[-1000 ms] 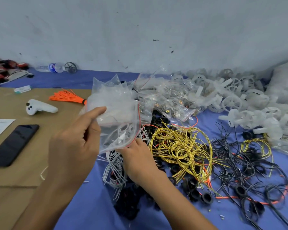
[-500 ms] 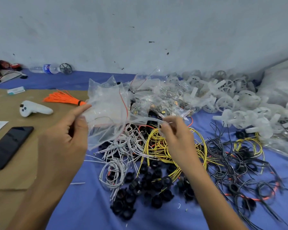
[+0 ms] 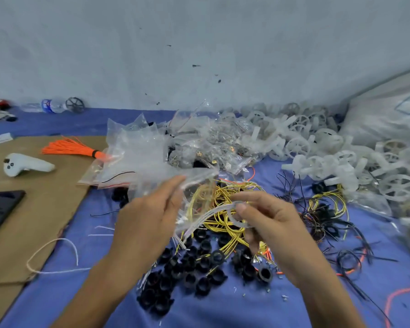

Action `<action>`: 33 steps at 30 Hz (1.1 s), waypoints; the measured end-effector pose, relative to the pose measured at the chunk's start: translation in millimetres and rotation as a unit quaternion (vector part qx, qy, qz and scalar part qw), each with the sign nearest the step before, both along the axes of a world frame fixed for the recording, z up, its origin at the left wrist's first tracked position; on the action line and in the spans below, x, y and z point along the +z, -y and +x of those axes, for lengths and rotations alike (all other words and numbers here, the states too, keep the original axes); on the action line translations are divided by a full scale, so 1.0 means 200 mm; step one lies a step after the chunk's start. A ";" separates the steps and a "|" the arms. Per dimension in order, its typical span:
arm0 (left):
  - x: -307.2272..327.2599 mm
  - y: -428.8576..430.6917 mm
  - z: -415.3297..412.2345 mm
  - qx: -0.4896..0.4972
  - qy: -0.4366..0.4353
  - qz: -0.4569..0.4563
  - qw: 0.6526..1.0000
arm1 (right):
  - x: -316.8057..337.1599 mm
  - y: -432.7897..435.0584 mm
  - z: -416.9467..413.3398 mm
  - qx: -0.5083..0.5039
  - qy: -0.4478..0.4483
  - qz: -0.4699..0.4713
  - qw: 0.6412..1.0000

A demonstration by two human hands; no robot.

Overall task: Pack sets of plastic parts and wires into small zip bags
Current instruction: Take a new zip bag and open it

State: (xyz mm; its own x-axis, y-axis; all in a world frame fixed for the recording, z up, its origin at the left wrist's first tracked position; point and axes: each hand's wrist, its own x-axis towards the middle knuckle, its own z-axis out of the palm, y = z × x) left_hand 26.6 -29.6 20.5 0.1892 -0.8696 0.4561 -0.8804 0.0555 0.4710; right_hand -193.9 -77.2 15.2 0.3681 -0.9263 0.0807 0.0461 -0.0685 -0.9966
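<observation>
L grip (image 3: pixel 149 216) pinches one clear bag (image 3: pixel 197 183) by its edge, fingers curled on the film, bag lifted above the heap. R grip (image 3: pixel 270 223) pinches a looped bunch of white wires (image 3: pixel 225 210) btwn thumb and forefinger, with the loop just beside the bag's lower edge. Reads as the feed-in step. L keeps the bag up and off the clutter so its mouth can hang free. R brings the wires coiled so they'd go in as one lump, not strand by strand. Mouth open yet? Can't tell, the film's too blurred.

Outward now. Right under both grips there's a tangle of yellow wires (image 3: pixel 223 192). Black parts (image 3: pixel 194 263) are heaped on the blue cloth (image 3: pixel 223 308), nearer the person. The bag pile (image 3: pixel 133 150) lies behind L grip, straddling cloth and cardboard (image 3: pixel 33 221). White wheels (image 3: pixel 317 162) are banked far right, black wires (image 3: pixel 322 221) in front of them. Orange bundle (image 3: pixel 74 147), controller (image 3: pixel 26 163) and phone (image 3: pixel 0 209) sit on the cardboard, well apart from the action.

Vs half a sec ago: L grip had the whole wad of bags up at left, and R was tugging one bag out, no wires in it. Now the wad's down on the surface, L has the single bag, R has swapped to the white wires, and both grips are closer together, nearer centre.
</observation>
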 end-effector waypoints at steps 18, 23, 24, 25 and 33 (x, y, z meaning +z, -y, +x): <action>-0.07 -0.12 -0.03 -0.028 -0.015 -0.001 1.000 | -0.10 -0.13 0.43 0.072 -0.022 -0.059 0.995; -0.06 -0.11 0.01 0.000 -0.042 0.001 0.999 | -0.16 -0.09 0.19 -0.139 -0.086 -0.152 0.975; -0.05 -0.10 0.01 0.003 -0.053 0.004 0.999 | -0.19 -0.05 0.14 -0.181 -0.151 -0.175 0.956; -0.05 -0.10 0.01 0.005 -0.062 0.007 0.998 | -0.22 0.00 0.09 -0.191 -0.236 -0.187 0.934; -0.05 -0.11 0.00 -0.001 -0.091 0.021 0.996 | -0.36 0.13 -0.02 -0.047 -0.510 -0.191 0.838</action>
